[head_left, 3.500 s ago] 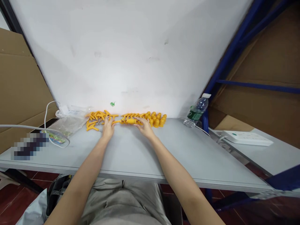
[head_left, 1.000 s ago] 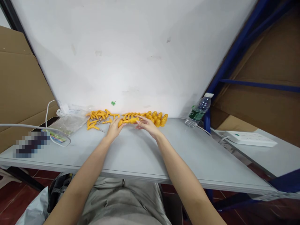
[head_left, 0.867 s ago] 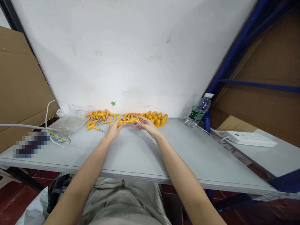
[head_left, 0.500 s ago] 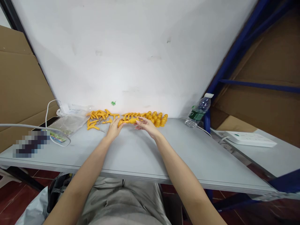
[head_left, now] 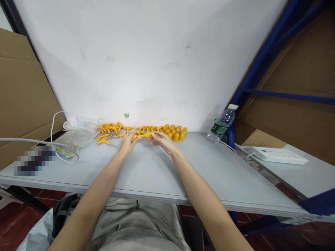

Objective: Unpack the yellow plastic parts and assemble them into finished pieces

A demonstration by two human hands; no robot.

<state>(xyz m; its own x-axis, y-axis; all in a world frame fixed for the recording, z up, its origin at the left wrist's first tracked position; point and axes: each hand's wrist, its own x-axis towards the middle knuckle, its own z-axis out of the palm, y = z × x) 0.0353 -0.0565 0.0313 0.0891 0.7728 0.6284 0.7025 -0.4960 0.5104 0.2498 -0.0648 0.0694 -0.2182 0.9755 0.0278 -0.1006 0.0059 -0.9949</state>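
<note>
My left hand (head_left: 127, 143) is closed round the end of a yellow handle (head_left: 134, 137), just above the grey table. A yellow tapered sleeve (head_left: 148, 135) is in line with it on the right. The fingers of my right hand (head_left: 163, 141) pinch the far end of that sleeve, partly hiding it. Just left of my left hand lies a loose pile of yellow T-shaped handles (head_left: 112, 127) with thin metal shafts. Behind my hands more yellow handles (head_left: 149, 128) lie in a row. Several yellow cup-like sleeves (head_left: 176, 136) stand upright beside my right hand.
A clear plastic bottle (head_left: 223, 123) leans at the table's right, by a blue metal frame (head_left: 230, 136). On the left are a clear plastic bag (head_left: 78, 137) and a white cable (head_left: 52, 127). A white power strip (head_left: 280, 155) sits on the neighbouring surface. A white wall (head_left: 157, 69) rises behind.
My right hand has shifted very slightly to the left, its fingers turned a little on the sleeve. My left hand keeps its place and grip.
</note>
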